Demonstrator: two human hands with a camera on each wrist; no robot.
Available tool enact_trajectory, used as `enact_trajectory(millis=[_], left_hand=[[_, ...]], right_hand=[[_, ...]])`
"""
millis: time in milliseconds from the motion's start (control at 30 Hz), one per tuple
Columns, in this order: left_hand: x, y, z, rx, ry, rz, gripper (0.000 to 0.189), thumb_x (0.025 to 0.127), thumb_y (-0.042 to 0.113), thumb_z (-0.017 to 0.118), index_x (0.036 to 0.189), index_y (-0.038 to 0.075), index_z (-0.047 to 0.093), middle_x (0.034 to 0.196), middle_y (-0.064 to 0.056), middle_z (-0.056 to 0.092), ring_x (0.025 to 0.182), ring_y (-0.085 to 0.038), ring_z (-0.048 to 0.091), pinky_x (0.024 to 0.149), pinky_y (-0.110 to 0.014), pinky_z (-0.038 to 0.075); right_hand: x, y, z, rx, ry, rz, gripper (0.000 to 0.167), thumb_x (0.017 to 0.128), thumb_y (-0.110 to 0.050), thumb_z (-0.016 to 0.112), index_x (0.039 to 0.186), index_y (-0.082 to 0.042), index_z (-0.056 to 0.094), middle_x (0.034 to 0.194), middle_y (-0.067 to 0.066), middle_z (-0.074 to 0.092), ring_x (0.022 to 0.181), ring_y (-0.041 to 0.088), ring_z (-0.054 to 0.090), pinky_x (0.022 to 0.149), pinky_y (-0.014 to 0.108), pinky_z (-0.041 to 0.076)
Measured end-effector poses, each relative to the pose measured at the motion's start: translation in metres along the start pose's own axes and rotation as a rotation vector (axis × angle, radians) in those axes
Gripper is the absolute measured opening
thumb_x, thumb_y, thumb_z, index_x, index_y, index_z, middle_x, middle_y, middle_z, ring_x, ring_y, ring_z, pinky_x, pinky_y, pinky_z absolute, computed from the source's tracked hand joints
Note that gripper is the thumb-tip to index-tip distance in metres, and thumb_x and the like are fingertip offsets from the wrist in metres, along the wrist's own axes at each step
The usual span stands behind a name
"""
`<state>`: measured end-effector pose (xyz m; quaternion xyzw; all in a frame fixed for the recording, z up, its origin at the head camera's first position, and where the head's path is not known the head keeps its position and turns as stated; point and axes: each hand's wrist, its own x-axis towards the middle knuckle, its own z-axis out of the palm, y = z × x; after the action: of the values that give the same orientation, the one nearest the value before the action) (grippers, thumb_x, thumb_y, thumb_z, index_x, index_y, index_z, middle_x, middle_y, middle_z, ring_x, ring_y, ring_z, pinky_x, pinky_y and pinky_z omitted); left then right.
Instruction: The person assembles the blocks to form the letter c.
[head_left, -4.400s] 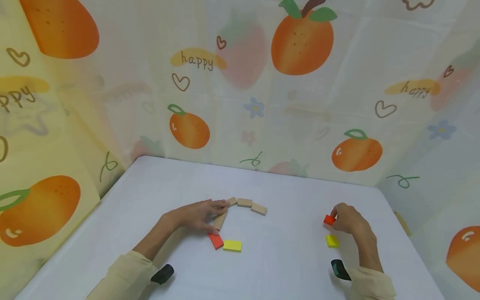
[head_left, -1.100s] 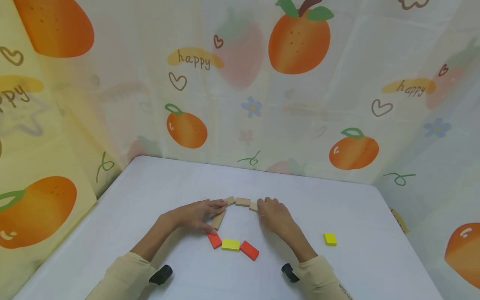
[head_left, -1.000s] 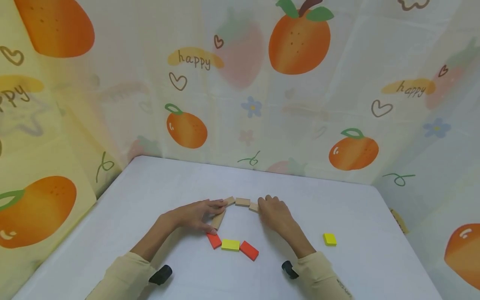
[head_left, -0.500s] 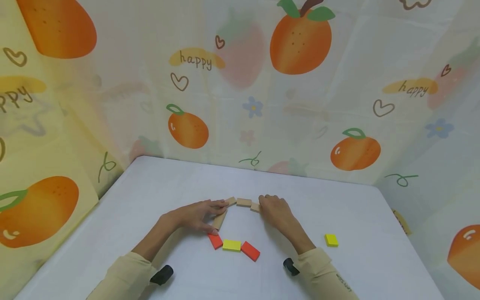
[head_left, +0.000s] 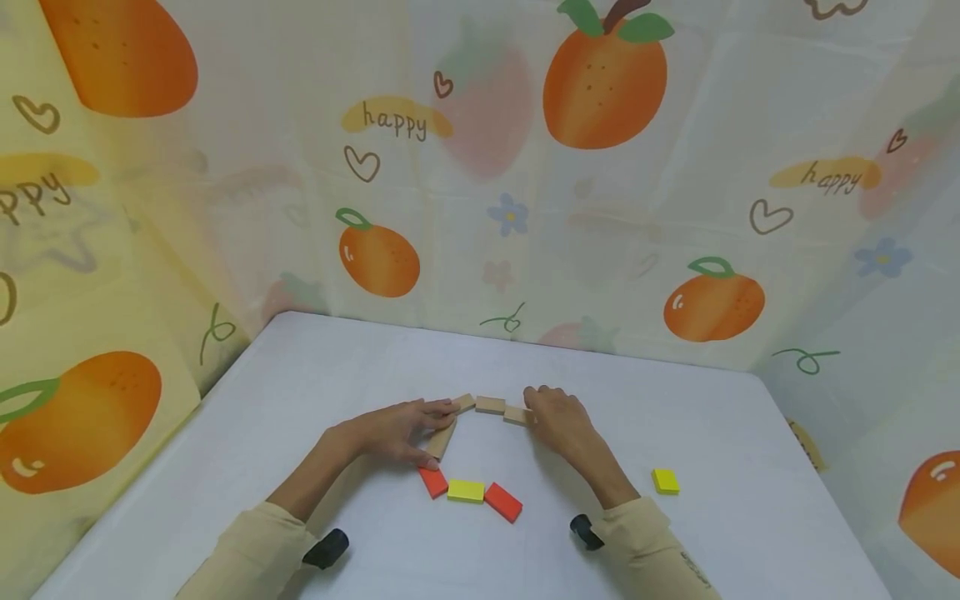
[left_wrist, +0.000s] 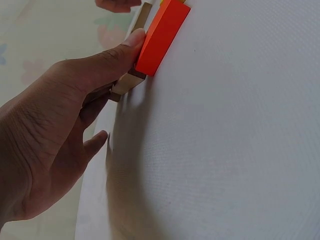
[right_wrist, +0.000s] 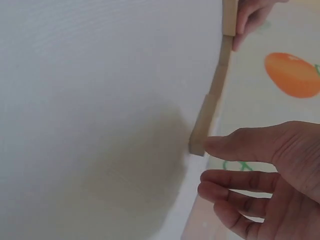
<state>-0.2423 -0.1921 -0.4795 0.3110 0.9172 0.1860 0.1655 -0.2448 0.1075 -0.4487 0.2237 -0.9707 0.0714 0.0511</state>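
In the head view, my left hand (head_left: 396, 429) lies along the left of a block arc. Its thumb touches the near end, where a red block (head_left: 433, 482) meets a long wooden block (head_left: 443, 442). The fingertips rest by a small wooden block (head_left: 465, 403). Two more wooden blocks follow rightward, one in the middle (head_left: 491, 406) and one at the end (head_left: 516, 415). My right hand (head_left: 558, 425) is at that end block, partly covering it. In the right wrist view, its thumb (right_wrist: 225, 146) touches the block's end; the fingers are relaxed and apart from it.
Nearer on the white table (head_left: 360, 542), a yellow block (head_left: 466, 492) sits between the left red block and another red block (head_left: 504, 502). Another yellow block (head_left: 665, 481) lies alone to the right. A printed cloth (head_left: 465, 200) hangs behind the table.
The right hand has let go of a red block, which now lies right of the yellow one, and moved left to the wooden end block. That block is less slanted. The left hand stays put.
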Motion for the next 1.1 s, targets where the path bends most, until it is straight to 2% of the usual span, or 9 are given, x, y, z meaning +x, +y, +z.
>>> enact_trajectory(millis=[167, 267, 533, 767, 967, 1100], left_hand=[[0.0, 0.001, -0.001, 0.002, 0.006, 0.013, 0.083, 0.09, 0.051, 0.078, 0.158, 0.017, 0.045, 0.173, 0.002, 0.032, 0.161, -0.029, 0.031, 0.126, -0.053, 0.038], [0.0, 0.001, -0.001, 0.005, 0.009, 0.023, 0.082, 0.091, 0.05, 0.078, 0.158, 0.016, 0.045, 0.173, 0.001, 0.033, 0.16, -0.029, 0.032, 0.126, -0.053, 0.039], [0.0, 0.0, 0.0, 0.005, 0.016, 0.025, 0.082, 0.091, 0.05, 0.078, 0.158, 0.016, 0.046, 0.173, 0.001, 0.034, 0.16, -0.029, 0.033, 0.125, -0.052, 0.04], [0.001, -0.003, 0.002, -0.004, 0.025, 0.015, 0.082, 0.09, 0.051, 0.078, 0.158, 0.018, 0.046, 0.173, 0.002, 0.034, 0.16, -0.03, 0.033, 0.124, -0.054, 0.041], [0.004, -0.004, 0.002, 0.0, 0.022, 0.014, 0.082, 0.09, 0.052, 0.078, 0.158, 0.019, 0.046, 0.173, 0.003, 0.034, 0.16, -0.03, 0.033, 0.124, -0.054, 0.041], [0.004, -0.005, 0.003, -0.001, 0.017, 0.01, 0.082, 0.09, 0.053, 0.078, 0.158, 0.019, 0.046, 0.173, 0.003, 0.033, 0.16, -0.029, 0.032, 0.125, -0.055, 0.04]], right_hand=[[-0.009, 0.006, -0.016, 0.029, -0.022, 0.031, 0.021, 0.086, 0.001, 0.08, 0.101, -0.004, 0.067, 0.088, 0.011, 0.069, 0.08, 0.025, 0.064, 0.066, 0.036, 0.053], [-0.015, 0.012, -0.024, 0.033, -0.036, 0.043, 0.022, 0.087, 0.0, 0.08, 0.104, -0.003, 0.067, 0.091, 0.012, 0.069, 0.082, 0.026, 0.065, 0.068, 0.037, 0.055], [-0.036, 0.03, -0.038, 0.034, -0.019, 0.059, 0.024, 0.085, -0.001, 0.08, 0.105, -0.003, 0.068, 0.091, 0.012, 0.069, 0.081, 0.026, 0.066, 0.068, 0.036, 0.056], [-0.054, 0.039, -0.049, 0.047, -0.062, 0.04, 0.023, 0.085, -0.003, 0.082, 0.103, -0.002, 0.068, 0.089, 0.01, 0.067, 0.08, 0.024, 0.064, 0.071, 0.038, 0.057], [-0.066, 0.05, -0.054, 0.044, -0.089, 0.072, 0.023, 0.085, -0.004, 0.082, 0.102, -0.001, 0.068, 0.089, 0.009, 0.066, 0.08, 0.024, 0.063, 0.072, 0.039, 0.056], [-0.073, 0.063, -0.056, 0.059, -0.13, 0.14, 0.024, 0.086, -0.004, 0.08, 0.105, 0.0, 0.067, 0.093, 0.011, 0.067, 0.083, 0.025, 0.063, 0.074, 0.041, 0.057]])
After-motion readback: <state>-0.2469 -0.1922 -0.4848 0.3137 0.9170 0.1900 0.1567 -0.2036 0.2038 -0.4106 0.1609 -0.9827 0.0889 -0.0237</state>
